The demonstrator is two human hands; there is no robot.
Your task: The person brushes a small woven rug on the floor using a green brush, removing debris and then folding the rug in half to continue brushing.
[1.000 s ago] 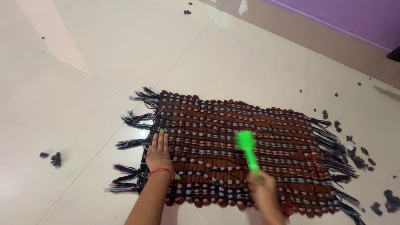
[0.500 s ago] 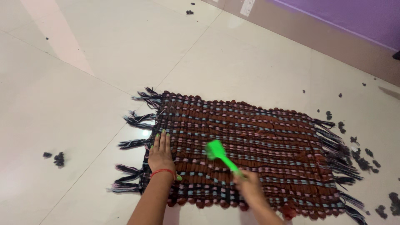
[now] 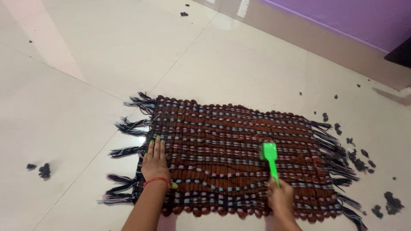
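Fingers (image 3: 156,144) of the left hand (image 3: 155,164) are spread flat on the woven brown rug (image 3: 231,149) near its fringed end, prob to pin it w/ some weight so it can't slide. Right hand (image 3: 281,199) is wrapped tight around the green brush (image 3: 270,157), bristles down mid-rug. Rug's flat on the tiled floor (image 3: 77,98), dark fluff clumps (image 3: 361,160) scattered past the far fringe.
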